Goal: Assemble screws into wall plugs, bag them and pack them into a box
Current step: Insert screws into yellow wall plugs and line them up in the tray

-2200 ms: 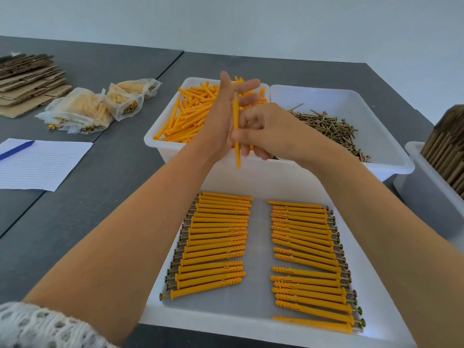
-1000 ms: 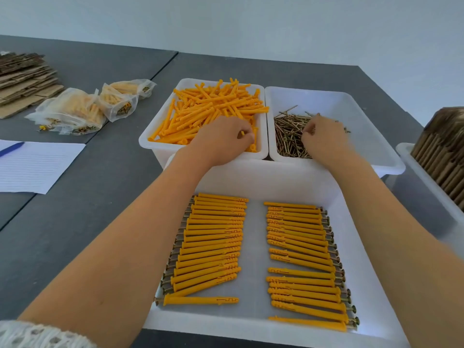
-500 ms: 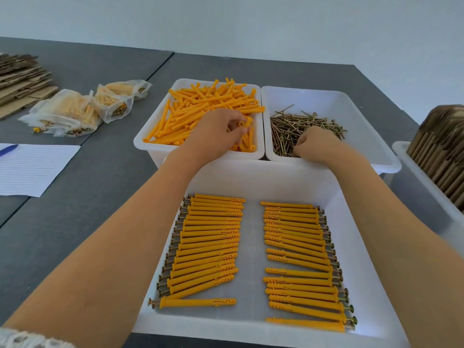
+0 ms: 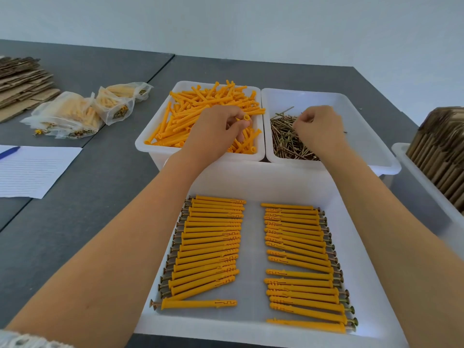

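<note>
orange plugs: a loose heap of wall plugs (image 4: pixel 200 109) fills the white bin (image 4: pixel 150 146) under the left hand, reaching out beyond its fingertips and to both sides of it.
left hand: the left hand (image 4: pixel 216 131) sits palm down over that heap, fingers curled; its thumb and fingertips pinch one orange plug (image 4: pixel 246 118) whose open end points up just past the knuckles.
right hand: the right hand (image 4: pixel 319 126) hangs over the neighbouring bin, fingers bunched into a loose fist, tips pinched together at the screws; whether a screw is actually caught there, i cannot tell.
screws: a tangle of brass-coloured screws (image 4: pixel 286 139) lies in the screw bin (image 4: pixel 376 156), mostly to the thumb side of the right hand and under it.
gap between hands: the two bins touch along their rims, so the hands are near each other but apart.
finished pieces: two rows of plugs with screws already in them lie in the near tray (image 4: pixel 251 327), between the forearms; left row (image 4: pixel 208 247) beside the left forearm, right row (image 4: pixel 301 267) beside the right forearm.
beyond the left forearm: filled bags (image 4: pixel 75 114), flat cardboard (image 4: pixel 22 81) and a lined sheet (image 4: pixel 32 169) on the grey table (image 4: pixel 100 197).
outside the right forearm: brown cardboard pieces (image 4: pixel 442 151) standing in another bin.
</note>
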